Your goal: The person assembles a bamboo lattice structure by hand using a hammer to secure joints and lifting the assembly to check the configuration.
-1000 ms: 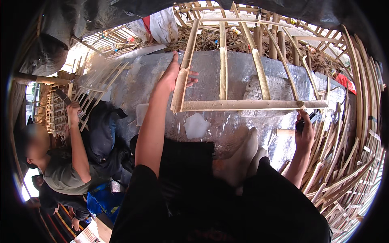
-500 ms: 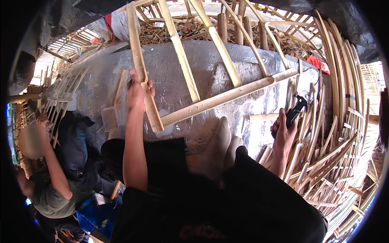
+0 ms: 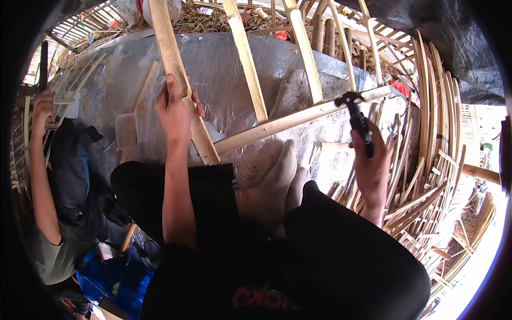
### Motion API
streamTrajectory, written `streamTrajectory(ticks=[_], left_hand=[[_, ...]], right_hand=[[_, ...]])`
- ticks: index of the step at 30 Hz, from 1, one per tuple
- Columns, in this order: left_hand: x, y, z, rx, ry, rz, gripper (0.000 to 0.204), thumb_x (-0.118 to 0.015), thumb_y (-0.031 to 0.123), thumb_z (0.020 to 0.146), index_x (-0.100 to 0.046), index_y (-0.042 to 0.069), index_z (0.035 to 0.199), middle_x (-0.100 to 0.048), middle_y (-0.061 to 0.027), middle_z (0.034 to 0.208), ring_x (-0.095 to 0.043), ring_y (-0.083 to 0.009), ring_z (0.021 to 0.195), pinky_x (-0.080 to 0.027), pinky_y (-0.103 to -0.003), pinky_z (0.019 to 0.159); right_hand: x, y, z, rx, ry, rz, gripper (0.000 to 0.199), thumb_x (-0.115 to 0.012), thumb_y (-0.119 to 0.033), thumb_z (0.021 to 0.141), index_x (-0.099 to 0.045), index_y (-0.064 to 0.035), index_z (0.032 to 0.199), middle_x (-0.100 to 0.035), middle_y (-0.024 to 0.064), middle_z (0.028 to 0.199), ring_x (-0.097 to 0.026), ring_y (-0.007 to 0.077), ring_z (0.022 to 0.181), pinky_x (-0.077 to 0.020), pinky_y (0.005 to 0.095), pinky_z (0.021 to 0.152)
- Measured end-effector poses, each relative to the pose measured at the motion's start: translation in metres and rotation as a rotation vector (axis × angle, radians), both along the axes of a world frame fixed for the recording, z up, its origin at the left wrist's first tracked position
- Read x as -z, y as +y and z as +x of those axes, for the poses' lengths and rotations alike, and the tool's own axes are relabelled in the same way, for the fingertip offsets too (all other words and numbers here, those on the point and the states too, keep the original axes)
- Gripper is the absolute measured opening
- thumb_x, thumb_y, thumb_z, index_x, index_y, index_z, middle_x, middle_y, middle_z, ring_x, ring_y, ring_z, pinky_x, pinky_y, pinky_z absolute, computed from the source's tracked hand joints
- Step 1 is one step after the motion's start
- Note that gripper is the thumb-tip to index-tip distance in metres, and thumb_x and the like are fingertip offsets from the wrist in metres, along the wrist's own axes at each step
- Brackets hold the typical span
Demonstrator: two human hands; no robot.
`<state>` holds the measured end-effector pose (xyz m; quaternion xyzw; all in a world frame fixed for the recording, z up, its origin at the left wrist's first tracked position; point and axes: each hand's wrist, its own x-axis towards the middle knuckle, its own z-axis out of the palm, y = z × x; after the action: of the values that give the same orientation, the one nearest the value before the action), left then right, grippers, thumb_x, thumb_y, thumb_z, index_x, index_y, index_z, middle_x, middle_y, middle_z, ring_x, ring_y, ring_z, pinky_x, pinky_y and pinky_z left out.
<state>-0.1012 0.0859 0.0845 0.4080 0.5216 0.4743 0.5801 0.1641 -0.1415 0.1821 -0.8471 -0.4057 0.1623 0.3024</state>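
A frame of split bamboo strips (image 3: 248,64) reaches away from me over the silvery ground sheet. Its near crosspiece (image 3: 298,118) runs from my left hand's side up toward the right. My left hand (image 3: 177,113) is wrapped round the left side strip (image 3: 169,53), just above the near corner. In my right hand (image 3: 372,152) is a claw hammer (image 3: 358,120) with a black handle, its head raised and overlapping the right part of the crosspiece in view. Whether the head touches the bamboo I cannot tell.
Many loose bamboo strips (image 3: 426,181) are heaped along my right. At the left sits another person (image 3: 45,213), one raised hand (image 3: 41,112) gripping a dark tool. A blue bag (image 3: 114,277) lies between us. Bamboo posts (image 3: 324,40) and dry litter (image 3: 213,24) line the far edge.
My right hand has lifted the hammer and brought it left toward the crosspiece. My left hand keeps its grip on the frame. The other person's hand has gone up with a dark tool.
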Motion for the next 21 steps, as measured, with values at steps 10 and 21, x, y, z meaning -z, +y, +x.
streamTrajectory(ticks=[10, 21], left_hand=[[0.008, 0.002, -0.002, 0.021, -0.006, -0.046, 0.052, -0.045, 0.052, 0.103, -0.054, 0.001, 0.099, -0.055, -0.0094, 0.067, -0.051, -0.0183, 0.047, -0.041, -0.032, 0.042], [0.013, 0.003, 0.001, 0.009, -0.031, -0.072, 0.053, -0.043, 0.051, 0.104, -0.053, -0.001, 0.104, -0.054, -0.0101, 0.067, -0.052, -0.019, 0.047, -0.042, -0.032, 0.043]], right_hand=[[0.049, -0.011, -0.016, 0.079, -0.088, -0.129, 0.038, -0.057, -0.02, 0.101, -0.05, 0.0015, 0.132, -0.071, 0.025, 0.094, -0.072, 0.0399, 0.081, -0.0548, 0.0461, 0.065], [0.07, -0.017, -0.046, -0.029, -0.263, -0.05, 0.042, -0.061, -0.019, 0.1, -0.048, 0.0018, 0.135, -0.068, 0.0292, 0.089, -0.071, 0.0353, 0.075, -0.0508, 0.0424, 0.063]])
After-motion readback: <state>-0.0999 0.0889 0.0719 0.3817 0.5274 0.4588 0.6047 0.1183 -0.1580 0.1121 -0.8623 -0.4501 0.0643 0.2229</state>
